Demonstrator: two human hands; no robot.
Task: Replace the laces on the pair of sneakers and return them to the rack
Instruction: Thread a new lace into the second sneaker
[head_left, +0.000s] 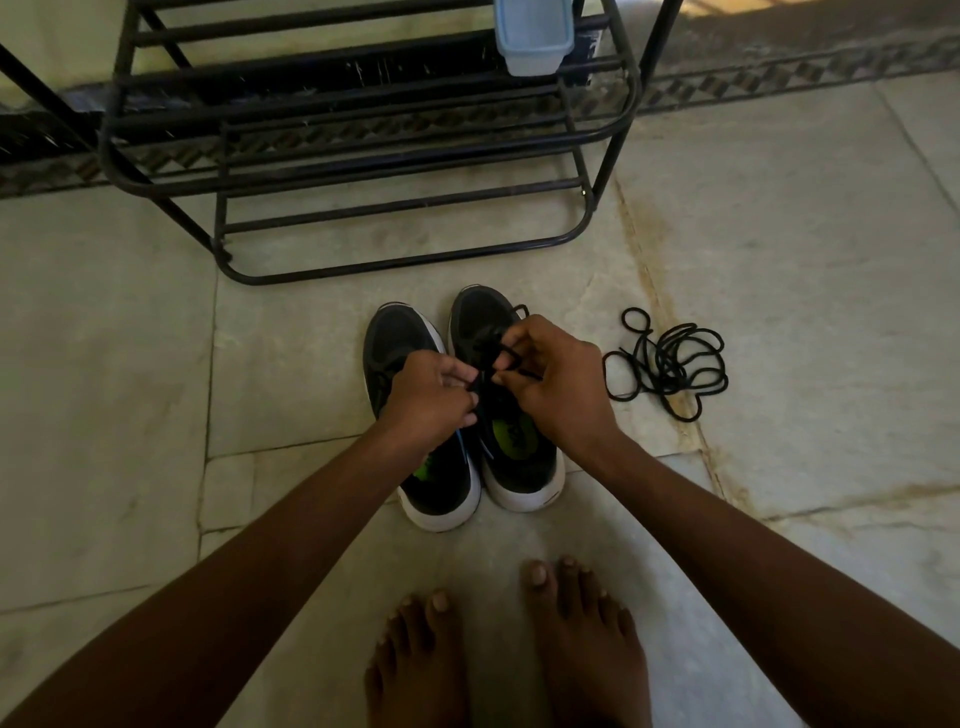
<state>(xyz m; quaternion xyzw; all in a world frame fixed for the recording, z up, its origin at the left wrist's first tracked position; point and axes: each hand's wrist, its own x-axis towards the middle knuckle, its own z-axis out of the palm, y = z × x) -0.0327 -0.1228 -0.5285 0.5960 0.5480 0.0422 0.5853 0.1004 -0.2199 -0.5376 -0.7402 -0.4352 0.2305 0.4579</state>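
Item: pair of black sneakers, white-soled, set side by side on the floor, toes toward the rack. The right sneaker (506, 400) was worked on; its lace (506, 358) was pinched between the curled fingers of the left hand (431, 397) and those of the right hand (550, 384), both closed on the cord directly over the tongue, apparently so that a knot or crossing could be drawn snug. The left sneaker (410, 415) lay just beneath and left of the left-hand fingers, partly covered by that hand; whether it was laced could not be told. A loose black lace (670, 364) was coiled on the floor to the right of the right-hand fingers, apart from them, probably kept within reach for the other shoe or discarded. Beyond the fingertips stood a black metal shoe rack (363, 171), a pale blue plastic container (532, 36) on an upper rail. Surface: pale stone floor tiles (104, 364), stained along one joint; a patterned border ran by the wall. Bare feet (498, 654) were seen nearest the viewer.
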